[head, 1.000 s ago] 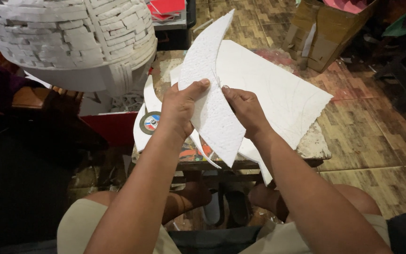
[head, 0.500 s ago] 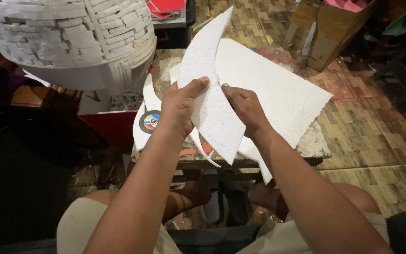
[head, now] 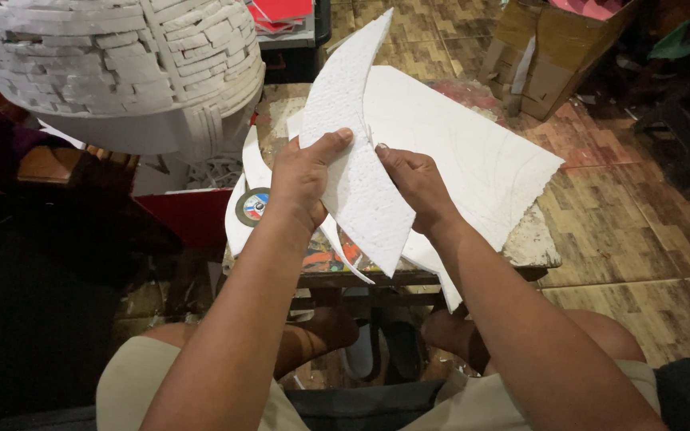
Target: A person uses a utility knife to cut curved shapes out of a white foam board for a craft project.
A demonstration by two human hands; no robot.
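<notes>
Two bare hands hold a curved, pointed white foam piece (head: 353,152) upright over a small paint-stained table (head: 533,243).

The left hand (head: 301,179) clasps the foam piece's left edge, thumb pressed flat on its face and fingers wrapped behind; the right hand (head: 417,183) pinches the right edge, fingers curled close against it. Behind the foam piece, lying on the table, is a large white foam sheet (head: 473,152) with faint curved pencil lines. Left of the foam piece a round grinding disc (head: 252,206) lies by thinner white offcuts (possibly foam too, partly hidden). Far left of it hangs a big white form (head: 113,64) clad in small brick-like tiles. To the upper right of the foam piece stands a cardboard box (head: 557,56) on the wooden floor.
</notes>
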